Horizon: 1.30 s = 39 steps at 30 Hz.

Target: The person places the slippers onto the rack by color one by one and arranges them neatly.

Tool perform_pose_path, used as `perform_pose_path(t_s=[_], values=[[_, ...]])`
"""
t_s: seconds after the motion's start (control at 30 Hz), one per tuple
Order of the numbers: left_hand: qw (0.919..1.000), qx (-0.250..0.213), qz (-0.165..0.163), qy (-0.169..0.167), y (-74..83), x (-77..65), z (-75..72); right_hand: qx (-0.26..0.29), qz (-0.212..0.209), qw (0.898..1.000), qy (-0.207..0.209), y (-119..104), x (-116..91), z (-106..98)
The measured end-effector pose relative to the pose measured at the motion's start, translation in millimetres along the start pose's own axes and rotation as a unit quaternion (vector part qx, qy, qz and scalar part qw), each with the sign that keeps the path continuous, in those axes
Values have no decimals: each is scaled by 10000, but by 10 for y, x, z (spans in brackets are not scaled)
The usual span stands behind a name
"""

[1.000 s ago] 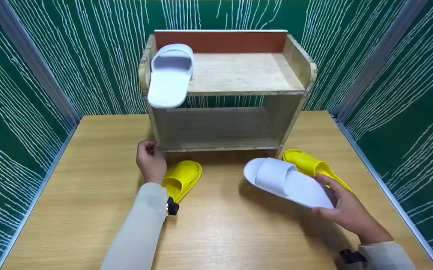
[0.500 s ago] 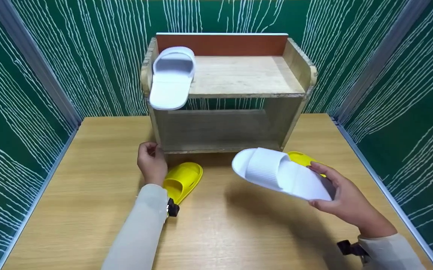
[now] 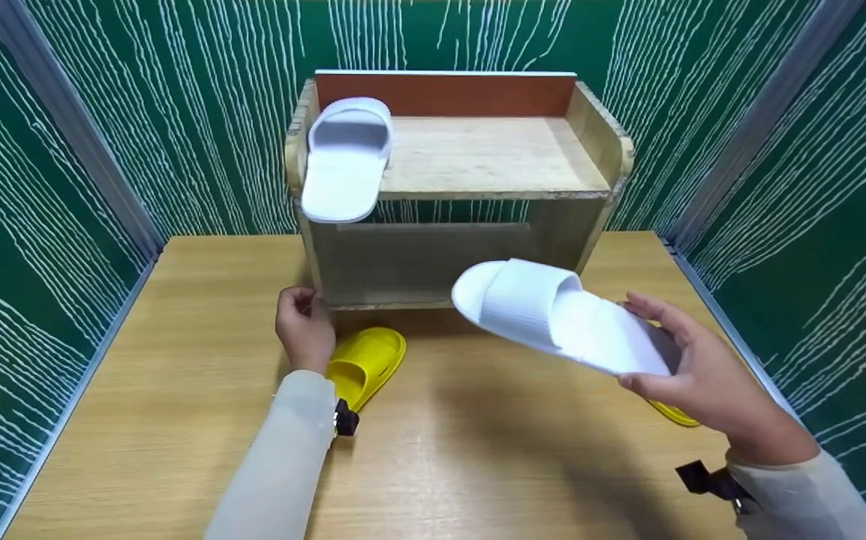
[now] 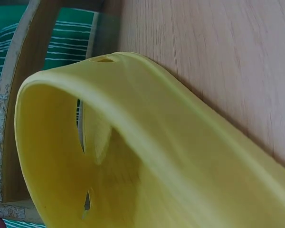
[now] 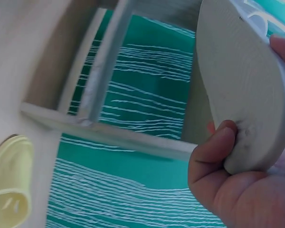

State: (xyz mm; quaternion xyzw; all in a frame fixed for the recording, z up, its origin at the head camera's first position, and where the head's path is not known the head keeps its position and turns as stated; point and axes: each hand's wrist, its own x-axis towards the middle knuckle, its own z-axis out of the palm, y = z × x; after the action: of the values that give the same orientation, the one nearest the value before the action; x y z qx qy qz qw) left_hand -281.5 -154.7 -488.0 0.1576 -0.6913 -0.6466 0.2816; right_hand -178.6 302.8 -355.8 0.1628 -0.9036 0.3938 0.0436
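Tabletop [image 3: 418,480] — two white slippers [image 3: 590,326], two yellow slippers [image 3: 371,361]

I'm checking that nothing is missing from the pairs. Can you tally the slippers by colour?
White slippers: 2, one on the rack, one in the right hand
Yellow slippers: 2, one mostly hidden by that hand in the head view
Total: 4
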Motion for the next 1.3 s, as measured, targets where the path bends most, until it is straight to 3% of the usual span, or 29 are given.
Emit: perform_pose_path(t_s=[0.4,0.73,1.13,1.3], values=[[9998,-36,201,37,-18,16,15,-229,64,9994,252,-447,79,-162],[10000,-16,-77,-51,15,2,10,-140,258,9985,464,-790,189,-235],[9998,2,-156,-92,27,7,0,218,1011,9917,758,-1095,358,-123],[9999,50,1,-115,28,1,-18,377,1164,9887,864,-1218,455,-40]])
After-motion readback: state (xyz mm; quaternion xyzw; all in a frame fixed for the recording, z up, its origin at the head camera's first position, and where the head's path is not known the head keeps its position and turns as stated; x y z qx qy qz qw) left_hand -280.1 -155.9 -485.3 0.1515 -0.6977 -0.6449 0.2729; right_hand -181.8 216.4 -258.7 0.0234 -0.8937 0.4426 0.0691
